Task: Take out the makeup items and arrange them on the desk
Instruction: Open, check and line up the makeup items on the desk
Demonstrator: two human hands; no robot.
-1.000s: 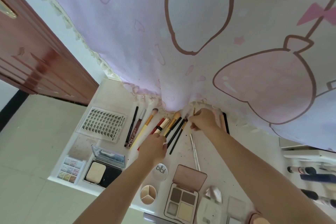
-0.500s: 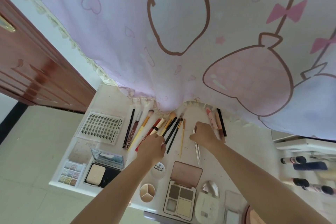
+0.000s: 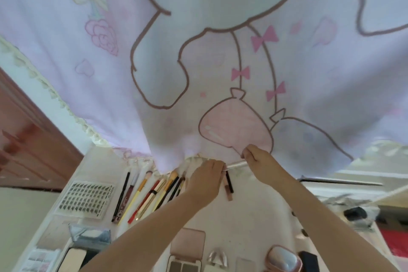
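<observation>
Pen pinched at both ends, up by the curtain hem at the back of the worktop. Left hand curled round the left end, right hand nipping the other end between thumb and fingertips, so neither one open. Held roughly level and clear of the surface, just above the black and pink sticks. Looks like either pulling a cap off or just squaring it up before setting it down, can't tell which through the blur.

Guessing at the logic of the layout: brushes already laid side by side left of the left hand, tips toward the curtain, so long thin stuff grouped at the back. Flat stuff kept apart from that: lash tray far left, palette open at the front edge. Makes sense to drop the pen in beside the sticks, parallel with the rest. Mostly done by the look of it. Worth watching that curtain hem though, hanging right down onto the brush tips and easy to snag.
</observation>
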